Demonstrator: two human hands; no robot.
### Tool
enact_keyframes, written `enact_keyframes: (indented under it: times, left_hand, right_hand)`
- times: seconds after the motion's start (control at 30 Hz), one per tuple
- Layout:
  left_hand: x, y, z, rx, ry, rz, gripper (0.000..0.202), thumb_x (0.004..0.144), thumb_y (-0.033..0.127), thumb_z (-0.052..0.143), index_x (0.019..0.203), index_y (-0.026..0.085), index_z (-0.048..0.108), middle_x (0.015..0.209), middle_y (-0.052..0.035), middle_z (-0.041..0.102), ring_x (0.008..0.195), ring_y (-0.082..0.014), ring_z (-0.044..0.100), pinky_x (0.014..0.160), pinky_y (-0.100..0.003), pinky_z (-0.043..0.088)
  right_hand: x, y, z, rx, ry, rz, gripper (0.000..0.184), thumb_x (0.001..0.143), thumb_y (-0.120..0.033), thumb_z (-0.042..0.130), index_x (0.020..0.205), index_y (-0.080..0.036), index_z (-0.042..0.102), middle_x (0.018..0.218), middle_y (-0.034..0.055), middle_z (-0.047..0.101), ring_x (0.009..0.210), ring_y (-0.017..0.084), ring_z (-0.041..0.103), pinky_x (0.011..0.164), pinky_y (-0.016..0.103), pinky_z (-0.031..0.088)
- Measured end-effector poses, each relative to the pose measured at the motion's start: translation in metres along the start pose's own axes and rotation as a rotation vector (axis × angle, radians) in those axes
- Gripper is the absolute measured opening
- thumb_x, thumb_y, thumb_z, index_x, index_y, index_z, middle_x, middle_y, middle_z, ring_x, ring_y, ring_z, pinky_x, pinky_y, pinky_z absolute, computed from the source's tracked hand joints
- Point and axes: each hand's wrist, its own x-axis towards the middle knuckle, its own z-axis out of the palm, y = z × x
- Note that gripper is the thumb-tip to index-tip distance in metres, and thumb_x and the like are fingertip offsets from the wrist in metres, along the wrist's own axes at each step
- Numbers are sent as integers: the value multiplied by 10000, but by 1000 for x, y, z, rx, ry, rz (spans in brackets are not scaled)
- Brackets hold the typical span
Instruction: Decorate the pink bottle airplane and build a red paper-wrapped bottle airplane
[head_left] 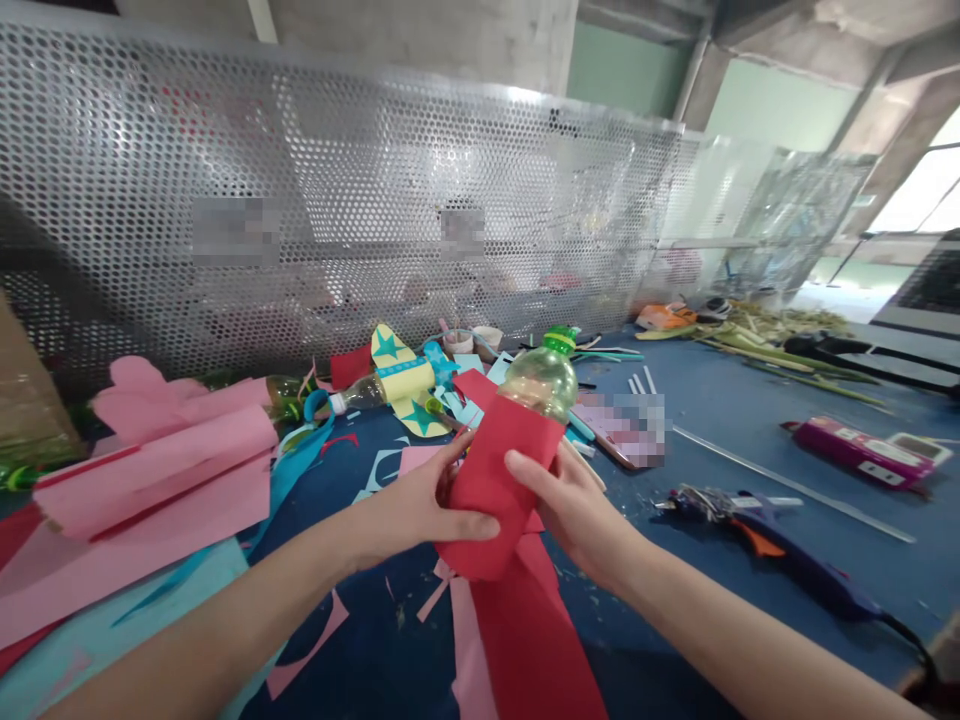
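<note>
A clear plastic bottle (541,378) with a green cap is held tilted over the blue table, its body wrapped in red paper (495,480). My left hand (409,510) is closed around the left side of the wrapped bottle, fingers pressing the paper. On the right side my right hand (574,505) grips it too, thumb lying on the red paper. A long red strip hangs from the wrap down to the table.
Pink paper sheets (150,460) lie at left. A bottle plane with yellow wings (401,385) lies behind. A glue gun (780,555) and a pink box (855,450) are at right. A perforated metal screen (337,200) walls the table's back. Paper scraps litter the blue table (750,420).
</note>
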Motion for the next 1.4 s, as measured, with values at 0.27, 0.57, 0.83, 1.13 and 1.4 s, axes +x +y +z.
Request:
enact_keyframes:
  times: [0.27,0.57,0.83,1.13,1.4]
  left_hand:
    - [4,-7,-1,48,-30,205,846,684,391,808,1392,220,378,1364,-142,552,1237,-349,522,977,-462,463]
    - [0,-7,7,233,72,245,784,689,339,797,1363,244,406,1342,-100,575,1196,-337,549,988,-476,447]
    - [-3,3,0,420,167,249,967,617,418,835,1422,230,332,1325,-154,517,1196,-354,510,1033,-547,363]
    - [-31,37,3,583,687,819,429,748,270,769,1104,314,533,1103,1,536,1060,-190,515,984,-368,411]
    - [-37,45,16,824,746,894,132,808,206,704,869,258,599,944,6,534,948,-162,542,912,-346,429]
  right_hand:
    - [-3,3,5,-13,-87,29,492,642,-282,835,1080,-238,617,1046,34,715,1008,231,652,897,372,499]
    - [-2,13,3,-39,-127,7,443,675,-374,823,1056,-227,651,970,42,734,907,235,678,824,377,522]
    - [-1,6,7,-210,-24,-105,478,654,-413,811,1044,-233,602,1065,72,710,982,273,664,865,424,521]
    - [8,11,-15,-963,114,-596,604,738,-249,725,1257,-296,420,1272,98,548,1190,308,523,1000,514,418]
    - [8,16,-19,-1219,133,-703,597,763,-213,680,1268,-325,383,1264,108,509,1244,347,468,985,565,422]
